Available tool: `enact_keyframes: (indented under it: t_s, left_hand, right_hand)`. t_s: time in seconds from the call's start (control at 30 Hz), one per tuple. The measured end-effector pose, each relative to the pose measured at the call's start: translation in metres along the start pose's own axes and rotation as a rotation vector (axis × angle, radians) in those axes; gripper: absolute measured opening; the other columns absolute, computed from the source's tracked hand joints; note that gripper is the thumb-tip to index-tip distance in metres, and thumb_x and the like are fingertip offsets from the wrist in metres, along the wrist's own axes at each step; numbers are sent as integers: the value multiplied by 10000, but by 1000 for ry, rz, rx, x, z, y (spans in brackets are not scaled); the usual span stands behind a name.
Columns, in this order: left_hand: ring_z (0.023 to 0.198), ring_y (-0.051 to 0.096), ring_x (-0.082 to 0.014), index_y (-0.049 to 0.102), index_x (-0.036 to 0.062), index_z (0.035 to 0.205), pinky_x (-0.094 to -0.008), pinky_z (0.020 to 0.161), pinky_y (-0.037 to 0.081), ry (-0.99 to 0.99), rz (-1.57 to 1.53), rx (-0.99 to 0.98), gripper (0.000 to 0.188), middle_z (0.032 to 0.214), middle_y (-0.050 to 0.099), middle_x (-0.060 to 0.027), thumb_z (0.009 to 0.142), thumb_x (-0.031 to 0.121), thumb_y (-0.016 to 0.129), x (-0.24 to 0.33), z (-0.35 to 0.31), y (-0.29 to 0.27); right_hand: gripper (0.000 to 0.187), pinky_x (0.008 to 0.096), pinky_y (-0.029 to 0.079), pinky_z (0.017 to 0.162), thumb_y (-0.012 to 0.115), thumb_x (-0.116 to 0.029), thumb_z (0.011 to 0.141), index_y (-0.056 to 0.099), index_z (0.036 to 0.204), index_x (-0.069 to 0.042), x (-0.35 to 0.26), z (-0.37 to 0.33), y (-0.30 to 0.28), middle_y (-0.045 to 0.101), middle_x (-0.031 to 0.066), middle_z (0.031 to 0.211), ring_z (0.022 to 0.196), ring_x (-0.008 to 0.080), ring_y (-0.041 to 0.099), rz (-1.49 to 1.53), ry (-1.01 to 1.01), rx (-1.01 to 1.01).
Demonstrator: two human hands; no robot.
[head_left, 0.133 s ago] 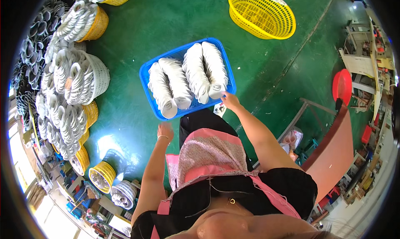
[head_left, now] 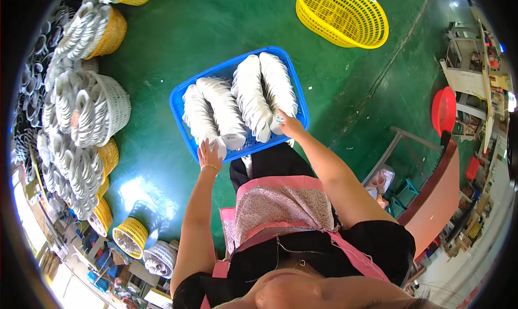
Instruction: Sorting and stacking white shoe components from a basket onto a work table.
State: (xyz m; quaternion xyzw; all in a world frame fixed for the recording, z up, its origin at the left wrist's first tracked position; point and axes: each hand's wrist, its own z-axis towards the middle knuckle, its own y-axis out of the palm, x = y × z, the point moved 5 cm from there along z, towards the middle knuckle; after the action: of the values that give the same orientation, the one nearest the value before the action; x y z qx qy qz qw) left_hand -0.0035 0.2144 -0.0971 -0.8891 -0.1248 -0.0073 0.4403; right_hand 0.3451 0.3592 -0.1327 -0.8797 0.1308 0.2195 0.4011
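Note:
A blue plastic basket [head_left: 176, 120] on the floor before me carries several long rows of thin, white, rounded pieces nested one in another; their exact kind I cannot tell. My left hand [head_left: 210, 155] rests at the near end of the leftmost row [head_left: 199, 115], fingers spread against the last pieces by the basket's rim. At the near right side, my right hand [head_left: 290, 125] reaches over the rim with its fingers stretched, touching the near end of the rightmost row [head_left: 278, 85]. Neither hand is wrapped round a piece.
An oval yellow basket [head_left: 318, 26] stands at the far right. Along my left are a white basket [head_left: 116, 101] and yellow baskets [head_left: 110, 34] heaped with similar white pieces. To the right are a metal frame [head_left: 386, 155], a curved reddish panel [head_left: 431, 201] and a red basin [head_left: 444, 110].
My left hand has moved forward from below the rim onto the leftmost row. My right hand has shifted slightly left and farther over the basket. The basket sits slightly more to the left in view.

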Motion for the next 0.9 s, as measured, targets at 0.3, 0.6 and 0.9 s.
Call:
enact_keyframes:
  t_s: [0.3, 0.6, 0.9]
  left_hand:
    - [1548, -37, -336, 766, 126, 1099, -631, 1197, -49, -93, 213, 27, 436, 1674, 98, -101, 803, 445, 745, -3, 51, 63]
    - [1436, 283, -346, 744, 97, 1124, -577, 1176, 127, -24, -19, -72, 586, 1480, 460, -123, 809, 587, 681, -12, 49, -38]
    - [975, 679, -420, 746, -56, 893, -485, 835, 511, 356, -388, -218, 627, 1058, 690, -307, 796, 563, 742, 164, -71, -158]
  right_hand:
    - [607, 458, 516, 945, 650, -287, 846, 530, 1406, -87, 8, 36, 89, 676, 246, 1187, 1082, 400, 659, 10, 191, -264]
    - [433, 500, 537, 734, 716, -470, 798, 738, 799, -38, -48, -105, -76, 701, 228, 796, 798, 401, 700, 114, 207, 272]
    - [402, 463, 508, 656, 803, -455, 740, 715, 769, -64, 38, -459, -189, 674, 162, 686, 656, 344, 673, 476, 745, 885]
